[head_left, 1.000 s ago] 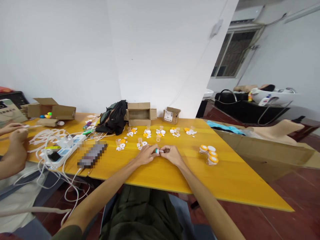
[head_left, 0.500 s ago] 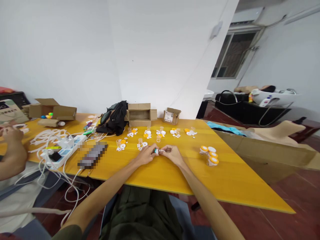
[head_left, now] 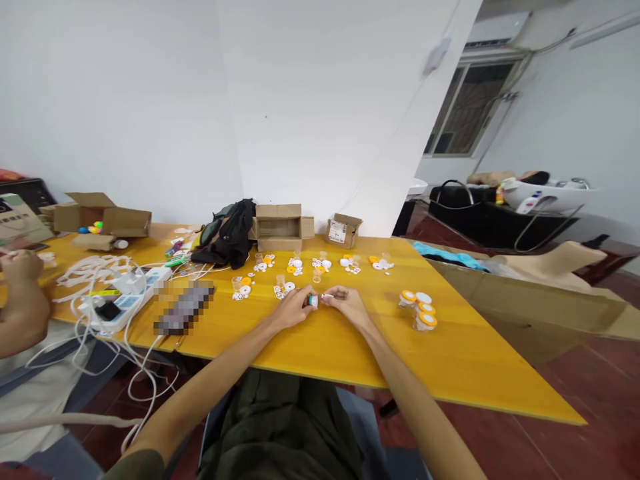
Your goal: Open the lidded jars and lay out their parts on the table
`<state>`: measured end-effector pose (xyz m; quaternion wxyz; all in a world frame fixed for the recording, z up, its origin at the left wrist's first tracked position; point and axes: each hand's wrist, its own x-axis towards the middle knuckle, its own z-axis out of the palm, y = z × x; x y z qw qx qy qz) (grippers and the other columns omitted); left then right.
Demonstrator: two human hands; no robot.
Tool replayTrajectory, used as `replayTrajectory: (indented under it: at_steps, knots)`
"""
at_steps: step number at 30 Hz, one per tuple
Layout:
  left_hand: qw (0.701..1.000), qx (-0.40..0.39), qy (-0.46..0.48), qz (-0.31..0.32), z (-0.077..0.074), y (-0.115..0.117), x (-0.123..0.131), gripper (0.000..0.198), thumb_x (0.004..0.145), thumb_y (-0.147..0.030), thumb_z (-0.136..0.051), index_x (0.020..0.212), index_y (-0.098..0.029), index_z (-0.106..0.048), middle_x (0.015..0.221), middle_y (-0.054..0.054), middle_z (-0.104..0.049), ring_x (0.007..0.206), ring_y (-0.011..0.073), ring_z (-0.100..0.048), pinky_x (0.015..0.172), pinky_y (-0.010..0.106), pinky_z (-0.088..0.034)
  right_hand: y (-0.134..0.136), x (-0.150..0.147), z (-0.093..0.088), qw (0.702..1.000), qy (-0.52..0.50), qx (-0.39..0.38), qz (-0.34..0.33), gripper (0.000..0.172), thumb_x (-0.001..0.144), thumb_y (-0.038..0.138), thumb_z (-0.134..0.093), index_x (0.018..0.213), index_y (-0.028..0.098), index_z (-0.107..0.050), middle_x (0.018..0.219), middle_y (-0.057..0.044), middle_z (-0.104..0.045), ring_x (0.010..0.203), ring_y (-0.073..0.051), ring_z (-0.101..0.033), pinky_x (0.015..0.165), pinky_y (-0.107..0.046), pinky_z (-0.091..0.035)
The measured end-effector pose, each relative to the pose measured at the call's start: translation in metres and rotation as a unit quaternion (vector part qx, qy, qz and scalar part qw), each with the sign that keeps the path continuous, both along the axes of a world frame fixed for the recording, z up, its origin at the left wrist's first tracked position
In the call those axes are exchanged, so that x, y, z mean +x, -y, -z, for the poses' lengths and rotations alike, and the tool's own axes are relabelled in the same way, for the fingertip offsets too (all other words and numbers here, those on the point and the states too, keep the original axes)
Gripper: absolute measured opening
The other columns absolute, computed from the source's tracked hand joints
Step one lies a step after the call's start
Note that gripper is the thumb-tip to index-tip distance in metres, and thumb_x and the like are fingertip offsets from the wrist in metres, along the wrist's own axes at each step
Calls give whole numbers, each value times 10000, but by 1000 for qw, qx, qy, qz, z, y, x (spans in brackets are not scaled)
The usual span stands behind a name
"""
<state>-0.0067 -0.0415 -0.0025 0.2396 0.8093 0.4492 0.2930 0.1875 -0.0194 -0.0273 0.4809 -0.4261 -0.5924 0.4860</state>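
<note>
Above the yellow table [head_left: 350, 353], my left hand [head_left: 294, 308] is closed round a small teal-and-white cylinder [head_left: 313, 301]; its exact kind is too small to tell. Close to its right end, my right hand [head_left: 349, 307] pinches a small white piece [head_left: 327, 297] between thumb and fingertips. A narrow gap separates the two items. Just beyond my hands stands a clear plastic cup [head_left: 317, 275]. White perforated discs [head_left: 281, 291] lie left of it, beside another clear cup [head_left: 281, 281].
Several jars with orange-and-white lids [head_left: 425, 320] stand to the right. Along the back are cardboard boxes [head_left: 279, 245] and a black bag [head_left: 233, 233]. Leftward lie a phone-like device [head_left: 185, 310] and a power strip [head_left: 127, 310] with tangled cables. A co-worker's arm [head_left: 23, 293] shows far left.
My right hand has drawn slightly right, opening a gap between the white piece and the teal-and-white cylinder. My left hand keeps its hold on the cylinder.
</note>
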Motion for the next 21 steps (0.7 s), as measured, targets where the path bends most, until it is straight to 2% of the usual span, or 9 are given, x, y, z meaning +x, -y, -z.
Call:
replayTrajectory:
  at_steps: [7,13,21]
  knots:
    - [1000,3,1,-2,0,0,1,202,806,-160,-610,998,-221,-628,734,-29,-612,721,167,-569,768,284,-469,0,0,-1,1000,-8,-19,8,411,497,545,-862,662,216,-681,699,-53,-748,714,-239,-721,771,-401,-594]
    - [1000,13,5,12,2,0,2,234,816,-157,-606,1036,-231,-632,909,4,-678,856,186,-609,851,305,-486,0,1,0,1000,-17,-18,6,382,522,511,-864,674,218,-673,722,-53,-743,741,-239,-725,787,-405,-596]
    - [999,29,13,16,4,-1,3,231,820,-145,-618,1035,-227,-627,1037,33,-661,923,194,-605,899,326,-489,-4,1,3,1000,-14,-14,10,388,526,522,-852,673,219,-661,712,-43,-732,725,-220,-708,770,-383,-590]
